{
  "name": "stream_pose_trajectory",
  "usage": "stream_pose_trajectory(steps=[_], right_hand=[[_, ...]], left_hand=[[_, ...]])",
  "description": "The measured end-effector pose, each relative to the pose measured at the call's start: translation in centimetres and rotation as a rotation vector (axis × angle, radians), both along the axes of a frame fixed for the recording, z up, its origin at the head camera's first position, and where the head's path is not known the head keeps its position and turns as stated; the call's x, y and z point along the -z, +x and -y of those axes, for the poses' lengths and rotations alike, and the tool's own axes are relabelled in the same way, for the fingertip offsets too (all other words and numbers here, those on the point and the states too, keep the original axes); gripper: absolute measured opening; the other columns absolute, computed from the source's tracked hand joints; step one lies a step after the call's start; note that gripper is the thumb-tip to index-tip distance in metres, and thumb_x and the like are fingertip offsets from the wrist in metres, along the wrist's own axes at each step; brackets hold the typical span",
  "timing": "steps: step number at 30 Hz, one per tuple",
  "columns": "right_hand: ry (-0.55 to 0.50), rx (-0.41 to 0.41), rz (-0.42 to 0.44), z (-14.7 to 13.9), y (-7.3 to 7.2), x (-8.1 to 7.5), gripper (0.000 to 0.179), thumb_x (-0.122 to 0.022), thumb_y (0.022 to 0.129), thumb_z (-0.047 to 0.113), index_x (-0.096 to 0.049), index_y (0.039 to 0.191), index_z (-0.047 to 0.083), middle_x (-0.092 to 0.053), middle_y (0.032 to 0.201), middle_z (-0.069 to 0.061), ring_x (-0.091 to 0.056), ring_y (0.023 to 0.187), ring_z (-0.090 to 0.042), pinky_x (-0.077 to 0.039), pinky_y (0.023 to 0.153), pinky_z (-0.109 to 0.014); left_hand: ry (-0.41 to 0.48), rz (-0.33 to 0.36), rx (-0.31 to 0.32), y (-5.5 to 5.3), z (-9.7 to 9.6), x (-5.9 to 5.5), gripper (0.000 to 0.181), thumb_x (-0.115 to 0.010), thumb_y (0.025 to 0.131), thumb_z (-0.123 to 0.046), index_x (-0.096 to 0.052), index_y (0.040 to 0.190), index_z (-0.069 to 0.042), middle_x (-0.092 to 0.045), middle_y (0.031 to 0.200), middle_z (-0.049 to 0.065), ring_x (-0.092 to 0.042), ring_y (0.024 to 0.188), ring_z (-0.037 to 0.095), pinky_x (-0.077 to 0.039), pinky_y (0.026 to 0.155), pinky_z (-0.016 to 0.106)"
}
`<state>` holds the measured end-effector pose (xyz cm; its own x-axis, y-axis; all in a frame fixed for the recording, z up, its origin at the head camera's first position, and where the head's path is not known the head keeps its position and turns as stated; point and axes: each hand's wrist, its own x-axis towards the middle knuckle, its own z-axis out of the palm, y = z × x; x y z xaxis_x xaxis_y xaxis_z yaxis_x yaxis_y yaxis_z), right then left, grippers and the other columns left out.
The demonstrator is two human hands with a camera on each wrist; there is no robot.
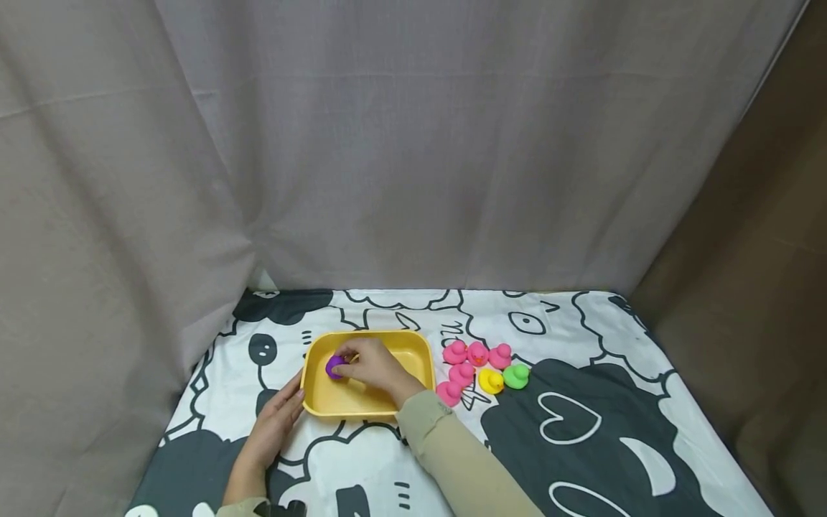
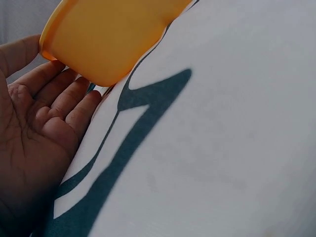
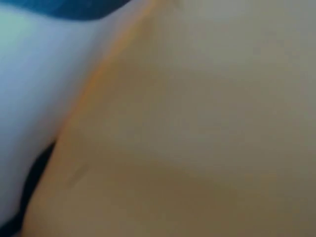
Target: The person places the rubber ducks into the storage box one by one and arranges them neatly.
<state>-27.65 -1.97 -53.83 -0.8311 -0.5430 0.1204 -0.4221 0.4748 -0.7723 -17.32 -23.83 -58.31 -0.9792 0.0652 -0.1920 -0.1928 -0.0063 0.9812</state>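
A shallow yellow tray (image 1: 400, 359) lies on the patterned cloth. Inside it, toward the left, my right hand (image 1: 371, 366) pinches a purple rubber duck (image 1: 333, 368) between thumb and fingers; the fingers cover part of the duck. My left hand (image 1: 274, 427) touches the outside of the tray's left wall with its fingers nearly straight. In the left wrist view, that hand's palm (image 2: 39, 128) is bare and its fingertips meet the tray (image 2: 108, 44) near a corner. The right wrist view is blurred, filled mostly by the tray (image 3: 197, 123), and shows no hand.
Right of the tray stand several pink rubber ducks (image 1: 477, 353), with a yellow duck (image 1: 491, 381) and a green duck (image 1: 516, 376) beside them. A black-and-white cloth (image 1: 362, 459) covers the table. Grey curtains (image 1: 413, 158) hang behind and at the sides.
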Motion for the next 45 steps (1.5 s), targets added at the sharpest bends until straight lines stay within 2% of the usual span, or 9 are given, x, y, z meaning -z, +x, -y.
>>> stream_pose_trajectory(steps=[5, 11, 21, 28, 38, 45], right_hand=[[0.031, -0.007, -0.019, -0.04, -0.08, 0.35, 0.018, -0.081, 0.087, 0.025, -0.075, 0.099, 0.013, -0.067, 0.088, 0.012, -0.059, 0.081, -0.003, -0.053, 0.075, -0.017], [0.088, -0.009, -0.045, 0.01, -0.32, 0.20, 0.017, -0.080, 0.088, 0.025, -0.075, 0.098, 0.013, -0.067, 0.088, 0.012, -0.058, 0.079, -0.003, -0.052, 0.074, -0.016], [0.108, 0.014, -0.032, -0.15, -0.25, -0.40, 0.019, -0.080, 0.088, 0.025, -0.074, 0.102, 0.013, -0.067, 0.091, 0.009, -0.057, 0.083, -0.006, -0.052, 0.075, -0.017], [0.133, 0.032, -0.040, -0.05, -0.26, -0.30, 0.024, -0.079, 0.089, 0.021, -0.073, 0.111, 0.011, -0.069, 0.099, 0.004, -0.059, 0.087, -0.006, -0.052, 0.077, -0.016], [0.114, 0.046, -0.027, -0.07, -0.32, -0.13, 0.026, -0.079, 0.089, 0.021, -0.073, 0.112, 0.012, -0.069, 0.101, 0.003, -0.059, 0.089, -0.007, -0.053, 0.079, -0.018], [0.110, 0.087, -0.001, 0.00, -0.36, -0.08, 0.025, -0.081, 0.087, 0.022, -0.074, 0.109, 0.012, -0.067, 0.094, 0.004, -0.057, 0.083, -0.008, -0.052, 0.074, -0.019]], left_hand=[[0.022, -0.023, 0.023, 0.25, 0.07, -0.12, 0.059, -0.050, 0.106, -0.033, -0.031, 0.159, -0.015, -0.022, 0.166, -0.003, -0.020, 0.152, 0.017, -0.033, 0.111, 0.018], [0.013, -0.004, 0.032, 0.17, 0.12, -0.29, 0.059, -0.049, 0.106, -0.036, -0.031, 0.159, -0.020, -0.021, 0.165, -0.006, -0.021, 0.151, 0.015, -0.030, 0.115, 0.026], [0.006, -0.007, 0.025, 0.01, -0.02, -0.52, 0.059, -0.051, 0.105, -0.036, -0.032, 0.159, -0.019, -0.023, 0.165, -0.006, -0.022, 0.151, 0.015, -0.030, 0.116, 0.027], [0.002, 0.008, 0.019, 0.05, 0.01, -0.43, 0.059, -0.050, 0.106, -0.034, -0.031, 0.159, -0.018, -0.023, 0.165, -0.004, -0.023, 0.151, 0.016, -0.030, 0.116, 0.028], [-0.004, 0.018, 0.015, 0.04, -0.06, -0.49, 0.059, -0.050, 0.106, -0.035, -0.031, 0.159, -0.019, -0.022, 0.166, -0.005, -0.022, 0.152, 0.017, -0.029, 0.117, 0.030], [0.002, 0.023, 0.014, 0.08, -0.05, -0.56, 0.059, -0.050, 0.106, -0.035, -0.031, 0.159, -0.019, -0.023, 0.165, -0.006, -0.021, 0.152, 0.016, -0.031, 0.115, 0.026]])
